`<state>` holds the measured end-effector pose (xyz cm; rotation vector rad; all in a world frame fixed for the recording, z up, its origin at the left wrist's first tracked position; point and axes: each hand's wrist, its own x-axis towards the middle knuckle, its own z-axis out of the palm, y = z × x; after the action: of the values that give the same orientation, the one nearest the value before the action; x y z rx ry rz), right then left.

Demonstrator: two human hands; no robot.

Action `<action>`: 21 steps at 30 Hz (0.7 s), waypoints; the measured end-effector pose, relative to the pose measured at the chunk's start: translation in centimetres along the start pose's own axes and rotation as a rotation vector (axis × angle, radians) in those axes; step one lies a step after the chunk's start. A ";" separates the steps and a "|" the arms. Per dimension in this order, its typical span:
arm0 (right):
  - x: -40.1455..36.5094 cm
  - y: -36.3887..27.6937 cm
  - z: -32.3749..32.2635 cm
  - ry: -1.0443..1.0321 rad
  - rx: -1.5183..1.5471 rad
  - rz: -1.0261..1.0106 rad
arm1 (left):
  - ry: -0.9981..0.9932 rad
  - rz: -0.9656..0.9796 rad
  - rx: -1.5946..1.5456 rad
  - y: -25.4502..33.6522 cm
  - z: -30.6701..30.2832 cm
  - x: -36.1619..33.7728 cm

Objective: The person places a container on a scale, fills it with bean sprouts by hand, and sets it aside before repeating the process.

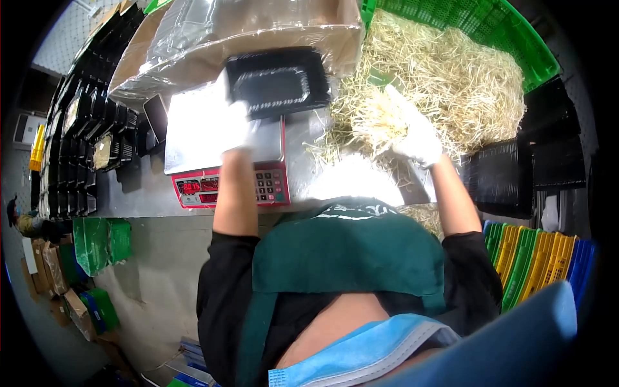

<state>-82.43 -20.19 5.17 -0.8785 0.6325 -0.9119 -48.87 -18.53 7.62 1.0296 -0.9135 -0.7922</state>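
Note:
A white glove covers my left hand, which is blurred and holds the lower left edge of a black plastic tray. The tray is tilted above the right side of a red and white scale with a lit display. My right hand, also in a white glove, is closed around a bunch of pale sprouts. Beside it lies a large heap of sprouts, in front of and partly inside a green crate. Loose sprouts are scattered on the metal table between the hands.
Behind the scale stands a cardboard box lined with clear plastic. Stacks of black trays line the far left. More black trays are stacked at the right, above colored crates. Boxes lie on the floor at lower left.

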 end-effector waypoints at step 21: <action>12.7 5.5 21.6 -0.461 -1.738 -0.343 | 0.074 0.723 1.044 2.3 -4.0 -2.3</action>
<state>-57.33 -21.47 10.09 -2.7059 0.8041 -0.1972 -45.89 -14.37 8.24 1.4382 -1.5555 0.4071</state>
